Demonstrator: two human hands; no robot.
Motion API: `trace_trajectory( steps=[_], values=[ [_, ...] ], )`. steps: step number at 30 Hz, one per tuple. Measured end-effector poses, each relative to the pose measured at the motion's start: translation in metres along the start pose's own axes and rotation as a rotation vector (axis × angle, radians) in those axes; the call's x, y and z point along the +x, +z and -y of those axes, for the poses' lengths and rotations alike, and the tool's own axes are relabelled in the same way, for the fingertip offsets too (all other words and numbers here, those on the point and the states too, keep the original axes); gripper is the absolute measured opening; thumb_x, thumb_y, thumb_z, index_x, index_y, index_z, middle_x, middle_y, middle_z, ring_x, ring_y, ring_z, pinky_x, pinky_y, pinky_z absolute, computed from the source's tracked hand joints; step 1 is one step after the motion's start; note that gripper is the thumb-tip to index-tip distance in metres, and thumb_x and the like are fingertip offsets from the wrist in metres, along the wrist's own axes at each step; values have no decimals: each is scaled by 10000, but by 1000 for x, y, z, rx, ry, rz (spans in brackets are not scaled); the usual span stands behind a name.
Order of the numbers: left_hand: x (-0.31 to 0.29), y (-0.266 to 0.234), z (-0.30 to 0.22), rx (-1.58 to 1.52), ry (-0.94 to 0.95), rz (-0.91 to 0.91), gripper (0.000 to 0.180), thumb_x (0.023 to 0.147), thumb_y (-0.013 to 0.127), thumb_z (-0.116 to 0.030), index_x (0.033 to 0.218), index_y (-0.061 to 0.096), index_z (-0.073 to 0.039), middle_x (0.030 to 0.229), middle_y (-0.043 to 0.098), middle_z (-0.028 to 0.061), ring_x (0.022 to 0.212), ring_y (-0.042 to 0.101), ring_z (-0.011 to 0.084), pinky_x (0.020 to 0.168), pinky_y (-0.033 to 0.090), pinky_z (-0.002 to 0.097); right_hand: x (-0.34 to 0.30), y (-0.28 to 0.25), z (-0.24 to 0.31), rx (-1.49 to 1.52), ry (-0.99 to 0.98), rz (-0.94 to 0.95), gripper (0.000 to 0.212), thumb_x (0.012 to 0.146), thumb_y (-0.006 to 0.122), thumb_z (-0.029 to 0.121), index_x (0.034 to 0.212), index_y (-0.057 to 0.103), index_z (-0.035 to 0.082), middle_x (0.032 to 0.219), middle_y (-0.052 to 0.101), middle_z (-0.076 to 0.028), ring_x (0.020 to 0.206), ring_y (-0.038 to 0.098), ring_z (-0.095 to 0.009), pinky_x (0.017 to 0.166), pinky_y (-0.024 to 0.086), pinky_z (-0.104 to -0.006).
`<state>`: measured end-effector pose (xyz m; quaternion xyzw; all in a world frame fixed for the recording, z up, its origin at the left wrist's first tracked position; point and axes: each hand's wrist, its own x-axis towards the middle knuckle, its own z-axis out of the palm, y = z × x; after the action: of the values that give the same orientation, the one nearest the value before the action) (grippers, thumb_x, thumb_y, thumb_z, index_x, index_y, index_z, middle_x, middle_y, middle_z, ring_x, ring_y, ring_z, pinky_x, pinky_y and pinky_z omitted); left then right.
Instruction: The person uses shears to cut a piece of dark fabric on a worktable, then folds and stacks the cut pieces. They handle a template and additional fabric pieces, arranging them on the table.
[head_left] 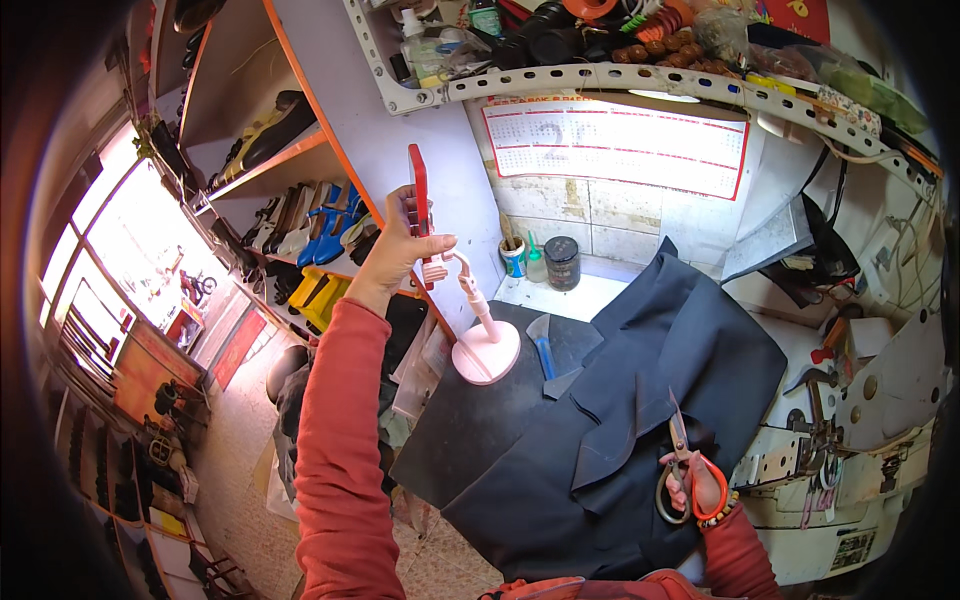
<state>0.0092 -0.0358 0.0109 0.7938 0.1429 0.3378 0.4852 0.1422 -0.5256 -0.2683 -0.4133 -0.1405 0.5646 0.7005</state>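
My left hand reaches forward, its fingers wrapped round a red phone seen edge-on. The phone is at the top of a pink stand, whose round base rests on a dark work mat. In my right hand is a pair of scissors, one handle loop orange and the other dark. The blades point away from me, slightly parted, over a large folded piece of black fabric or leather. A blue-handled knife lies on the mat beside the black material.
Behind the mat stand a dark jar, a small green-tipped bottle and a brush cup. A cluttered metal shelf hangs above a wall calendar. Shoes fill racks at left; hand tools lie at right.
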Motion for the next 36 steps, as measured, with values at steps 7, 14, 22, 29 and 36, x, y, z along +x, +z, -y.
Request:
trace_trajectory(
  steps=[7, 14, 22, 29, 36],
  values=[
    [-2, 5, 6, -22, 64, -68, 1004, 628, 917, -157, 1359, 240, -33, 1207, 412, 128, 1084, 521, 205, 882, 530, 317, 0, -1, -1, -24, -8, -9, 643, 994, 329, 598, 1263, 465, 30, 717, 539, -42, 488, 453, -110, 455, 421, -268],
    [-7, 12, 6, -83, 72, -141, 982, 619, 904, -217, 1362, 283, -48, 1145, 428, 97, 979, 508, 182, 856, 509, 318, 1, -1, -1, 15, -7, 4, 626, 1000, 359, 569, 1271, 447, 12, 717, 539, -45, 479, 447, -117, 457, 424, -275],
    [-2, 16, 12, -25, 119, -218, 945, 632, 899, -204, 1345, 307, -25, 1145, 403, 93, 949, 519, 170, 800, 535, 294, 1, -3, -2, 12, -5, 3, 629, 991, 374, 579, 1274, 453, 23, 724, 542, -41, 483, 454, -111, 457, 424, -270],
    [-1, 16, 17, -25, 127, -231, 920, 639, 888, -201, 1346, 320, -41, 1101, 444, 82, 902, 521, 152, 779, 532, 285, 1, -2, -1, 1, -9, 12, 640, 985, 386, 588, 1280, 448, 23, 729, 542, -39, 485, 457, -106, 459, 424, -265],
    [-1, 17, 12, -9, 126, -237, 939, 625, 897, -226, 1345, 326, -32, 1107, 442, 83, 922, 510, 158, 793, 524, 293, 0, 2, 1, -25, -16, 5, 643, 984, 391, 590, 1277, 448, 21, 726, 536, -37, 486, 450, -105, 460, 422, -266]
  ],
)
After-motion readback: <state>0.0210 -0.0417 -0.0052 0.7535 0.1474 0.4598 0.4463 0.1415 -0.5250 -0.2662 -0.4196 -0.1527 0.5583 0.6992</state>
